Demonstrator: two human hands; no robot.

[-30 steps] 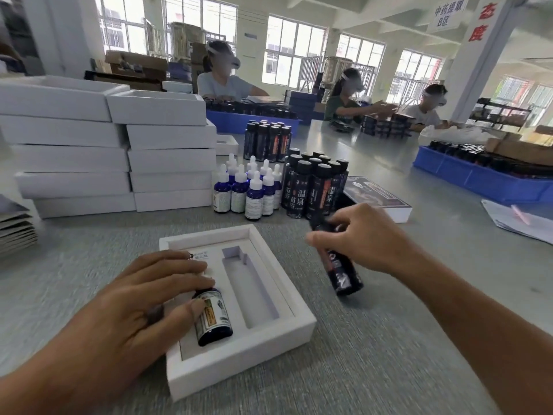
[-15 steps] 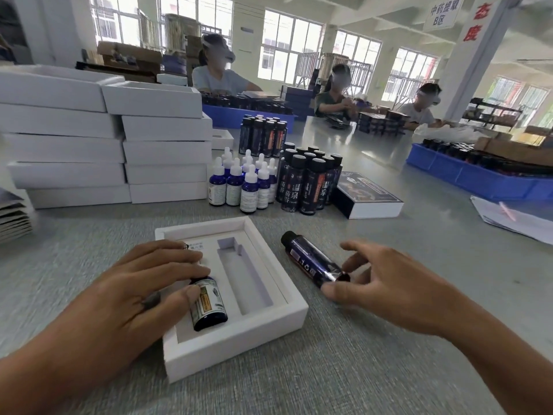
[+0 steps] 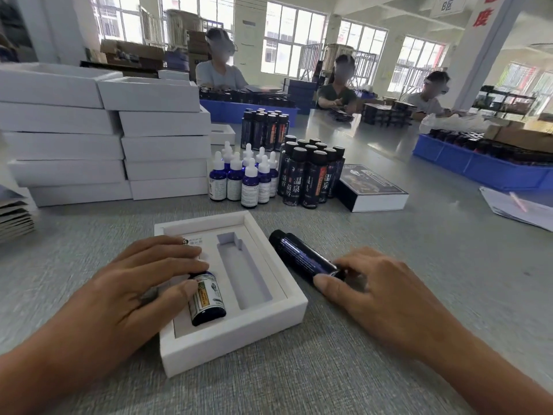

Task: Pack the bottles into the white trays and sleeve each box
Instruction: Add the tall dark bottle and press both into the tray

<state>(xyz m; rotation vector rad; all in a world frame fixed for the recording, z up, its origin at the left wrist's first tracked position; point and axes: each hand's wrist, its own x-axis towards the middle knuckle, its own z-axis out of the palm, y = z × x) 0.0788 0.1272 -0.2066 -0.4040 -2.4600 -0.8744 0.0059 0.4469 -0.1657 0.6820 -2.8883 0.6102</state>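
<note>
Now our right hand (image 3: 386,298) pinches the base of the tall dark bottle (image 3: 302,259), lying on the grey counter (image 3: 389,369) just right of the white tray (image 3: 233,333). Its long axis runs parallel to the empty slot (image 3: 242,274). Our left hand (image 3: 128,295) presses the dropper bottle (image 3: 206,301) into its slot, fingers flat. Around us, a busy packing room.

Right hand (image 3: 386,298) gripping black bottle (image 3: 302,257)

Your left hand (image 3: 131,292) lies flat with fingers spread and nearly straight, palm down, while your right hand (image 3: 380,295) reaches forward, fingers and thumb curled in a pinch, both forearms angled inward.
</note>
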